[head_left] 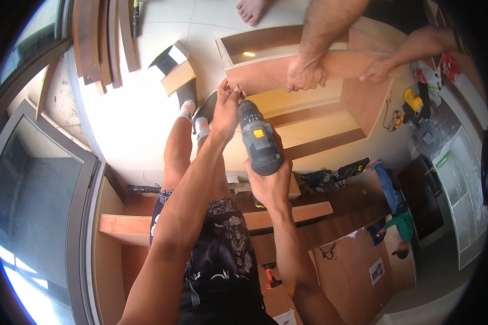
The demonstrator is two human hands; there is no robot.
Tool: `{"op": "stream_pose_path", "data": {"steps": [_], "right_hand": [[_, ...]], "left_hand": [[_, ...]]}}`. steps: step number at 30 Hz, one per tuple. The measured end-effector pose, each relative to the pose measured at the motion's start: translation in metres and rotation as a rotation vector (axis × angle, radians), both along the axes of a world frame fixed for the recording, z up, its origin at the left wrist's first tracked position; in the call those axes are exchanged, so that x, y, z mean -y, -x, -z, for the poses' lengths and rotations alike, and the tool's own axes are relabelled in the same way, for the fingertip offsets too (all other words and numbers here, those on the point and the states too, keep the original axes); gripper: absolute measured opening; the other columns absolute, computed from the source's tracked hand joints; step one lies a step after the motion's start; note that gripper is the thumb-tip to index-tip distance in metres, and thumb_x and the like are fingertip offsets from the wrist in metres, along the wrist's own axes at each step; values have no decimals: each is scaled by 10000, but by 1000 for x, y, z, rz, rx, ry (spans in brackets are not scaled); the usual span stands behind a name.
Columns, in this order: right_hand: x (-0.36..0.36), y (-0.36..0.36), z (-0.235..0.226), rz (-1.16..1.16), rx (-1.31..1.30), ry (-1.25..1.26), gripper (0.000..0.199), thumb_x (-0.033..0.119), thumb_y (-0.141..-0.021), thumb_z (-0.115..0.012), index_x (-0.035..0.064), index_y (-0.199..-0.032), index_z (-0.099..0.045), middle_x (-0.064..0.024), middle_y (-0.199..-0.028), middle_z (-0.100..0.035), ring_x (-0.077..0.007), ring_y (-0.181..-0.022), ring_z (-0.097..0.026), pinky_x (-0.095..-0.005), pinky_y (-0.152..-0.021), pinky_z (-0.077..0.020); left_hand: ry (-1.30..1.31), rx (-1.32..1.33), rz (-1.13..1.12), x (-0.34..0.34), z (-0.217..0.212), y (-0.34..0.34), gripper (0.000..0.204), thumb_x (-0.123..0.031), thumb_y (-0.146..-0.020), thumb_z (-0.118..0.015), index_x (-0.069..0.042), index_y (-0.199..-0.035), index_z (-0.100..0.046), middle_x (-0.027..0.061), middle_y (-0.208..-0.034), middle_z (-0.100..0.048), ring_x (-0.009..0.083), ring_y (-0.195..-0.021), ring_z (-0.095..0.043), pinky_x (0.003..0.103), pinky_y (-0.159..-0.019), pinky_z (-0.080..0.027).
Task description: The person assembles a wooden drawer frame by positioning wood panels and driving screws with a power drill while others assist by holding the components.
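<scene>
My right hand (271,187) grips a grey cordless drill (259,142) with a yellow patch, its bit directed at the left end of a wooden panel (265,75). At that end, my left hand (226,111) is closed, its fingertips against the panel's corner and close to the bit tip. What those fingers pinch is too small to make out. The panel belongs to a long open wooden frame (355,108) on the floor. Another person's hand (305,73) presses down on the panel, and that person's other hand (375,70) touches it farther right.
Long brown boards (95,43) lie at the far left, near a small box (178,70). A yellow container (413,100), a fan (428,140) and a black tool bag (336,176) are at right. Behind my legs is a wooden cabinet (124,223); a person in green (401,227) is lower right.
</scene>
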State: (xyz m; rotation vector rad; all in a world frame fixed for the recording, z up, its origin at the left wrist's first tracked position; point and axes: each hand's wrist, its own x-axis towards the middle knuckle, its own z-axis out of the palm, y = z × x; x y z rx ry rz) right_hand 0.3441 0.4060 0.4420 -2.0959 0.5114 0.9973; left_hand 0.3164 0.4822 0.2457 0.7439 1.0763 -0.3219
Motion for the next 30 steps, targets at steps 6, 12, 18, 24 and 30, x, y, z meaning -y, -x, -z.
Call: {"op": "stream_pose_path", "data": {"steps": [6, 12, 18, 24, 30], "right_hand": [[-3, -4, -2, -7, 5, 17, 668, 97, -882, -802, 33, -1471, -493, -163, -1111, -746, -218, -953, -737, -357, -853, -569], [-3, -7, -2, -27, 11, 41, 664, 155, -885, -812, 42, -1464, -506, -171, -1099, -751, -221, -964, -747, -352, -843, -571], [-4, -8, -2, 11, 29, 9, 657, 147, -882, -815, 52, -1457, -514, -159, -1061, -758, -219, -915, -751, -354, -816, -578], [-3, -12, -3, -8, -2, 26, 646, 122, -883, -808, 53, -1454, -513, -158, -1058, -755, -216, -910, -744, -352, -829, -575], [0, -15, -2, -30, 24, 10, 652, 71, -863, -801, 58, -1450, -518, -170, -1089, -750, -244, -954, -750, -363, -844, -572]], "left_hand": [[4, -10, -9, 1, 5, 2, 593, -206, -1077, -504, -36, -1586, -252, 31, -1037, -613, 101, -914, -583, 240, -806, -501], [25, -27, -50, 1, 1, -1, 524, -174, -1065, -494, -1, -1519, -300, 41, -1111, -570, 114, -920, -582, 252, -827, -501], [101, -18, -33, -3, -4, -3, 328, -156, -1051, -451, 120, -1137, -605, 59, -1468, -353, 150, -1114, -536, 317, -969, -460], [32, -2, -15, -1, 1, 2, 358, -159, -1052, -442, 109, -1264, -549, 78, -1418, -426, 159, -1138, -531, 320, -985, -446], [51, -25, -16, 0, -1, 0, 343, -180, -1061, -435, 98, -1092, -634, 90, -1432, -466, 183, -1171, -539, 332, -1025, -427]]}}
